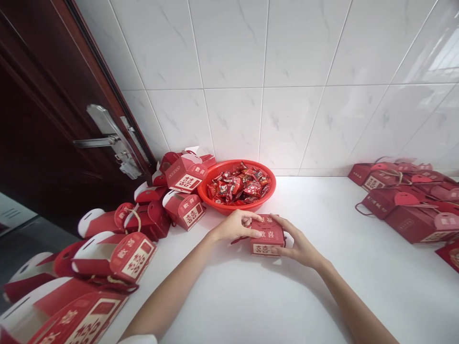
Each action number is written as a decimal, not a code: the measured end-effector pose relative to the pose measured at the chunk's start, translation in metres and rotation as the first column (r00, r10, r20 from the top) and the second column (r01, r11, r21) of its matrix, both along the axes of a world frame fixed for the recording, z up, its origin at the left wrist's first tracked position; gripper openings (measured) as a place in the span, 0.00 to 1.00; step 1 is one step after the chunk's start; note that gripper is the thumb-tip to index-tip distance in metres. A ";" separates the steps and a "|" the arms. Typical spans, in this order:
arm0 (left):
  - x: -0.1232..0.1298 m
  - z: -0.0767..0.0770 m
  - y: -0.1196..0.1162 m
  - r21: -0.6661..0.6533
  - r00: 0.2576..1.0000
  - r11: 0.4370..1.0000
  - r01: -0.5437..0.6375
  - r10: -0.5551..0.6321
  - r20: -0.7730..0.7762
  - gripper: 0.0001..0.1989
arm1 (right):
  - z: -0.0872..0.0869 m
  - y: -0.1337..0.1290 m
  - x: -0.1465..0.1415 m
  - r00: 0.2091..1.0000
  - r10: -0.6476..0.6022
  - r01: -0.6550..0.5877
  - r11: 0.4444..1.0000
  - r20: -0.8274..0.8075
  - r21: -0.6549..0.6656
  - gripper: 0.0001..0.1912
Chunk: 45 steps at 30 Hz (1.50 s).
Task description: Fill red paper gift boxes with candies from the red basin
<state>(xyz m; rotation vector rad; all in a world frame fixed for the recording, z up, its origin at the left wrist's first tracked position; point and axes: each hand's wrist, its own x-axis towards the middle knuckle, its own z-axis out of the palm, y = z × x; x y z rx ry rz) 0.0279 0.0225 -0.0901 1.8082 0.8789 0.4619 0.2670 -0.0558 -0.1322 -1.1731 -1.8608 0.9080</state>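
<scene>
A small red box (266, 234) with cream panels and gold characters stands on the white table, its top flaps folded over. My left hand (238, 226) is on its left side and top, fingers bent against the flap. My right hand (298, 242) grips the right side, with fingers at the back edge and the thumb on the front panel. A dark red cord shows beside the box at the left. Just behind it sits a red plastic basket (236, 208) full of red-wrapped candies (238, 184).
Open red boxes (131, 255) crowd the table's left side, some stacked near the basket. Closed red boxes with cords (412, 215) stand at the right. A tiled wall (294, 129) runs behind the white table (322, 205); a dark door (71, 71) with a metal handle is at the left.
</scene>
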 end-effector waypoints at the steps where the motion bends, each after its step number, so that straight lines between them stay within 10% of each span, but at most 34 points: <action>1: 0.000 0.001 0.000 -0.020 1.000 1.000 0.003 -0.003 0.005 0.33 | 0.000 0.000 0.000 1.000 0.006 -0.006 1.000 -0.009 0.001 0.42; 13: -0.004 0.019 -0.008 0.042 1.000 0.999 -0.002 0.002 -0.009 0.26 | -0.001 -0.001 0.001 0.984 -0.039 0.041 0.999 -0.173 0.006 0.43; 24: 0.003 0.000 -0.004 -0.112 0.999 0.993 -0.036 0.040 0.029 0.31 | 0.002 -0.001 0.010 0.997 -0.073 0.072 0.980 0.004 -0.186 0.54; 35: 0.005 0.003 -0.006 -0.179 0.995 0.980 -0.086 0.094 0.041 0.24 | 0.031 -0.006 0.032 0.992 -0.032 -0.021 0.911 -0.121 -0.411 0.39; 45: 0.007 0.003 -0.006 -0.211 0.993 0.974 -0.084 0.100 0.069 0.25 | 0.028 -0.001 0.040 0.878 -0.273 0.137 0.930 -0.393 -0.340 0.23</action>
